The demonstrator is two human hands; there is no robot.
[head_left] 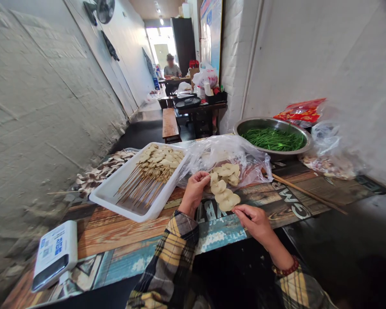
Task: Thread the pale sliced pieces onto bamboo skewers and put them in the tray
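A row of pale, flat, round slices [225,196] is threaded together between my two hands, above the near part of the table. My left hand [194,189] is closed in a pinch at the far-left end of the row, on the edge of a slice. Closed at the near-right end is my right hand [253,219], its fingers on the skewer, which is mostly hidden. Just behind, loose pale slices [227,173] lie on a clear plastic bag [244,150]. To the left, a white tray [98,197] holds many finished skewers [148,182] of similar slices, sticks pointing toward me.
A metal basin [272,121] of green chives [273,139] stands at the back right, beside plastic bags [328,139]. One wooden stick [309,193] lies at right. Greyish slices [104,169] lie beyond the tray; a white device [56,253] stands front left. A person [172,68] sits far back.
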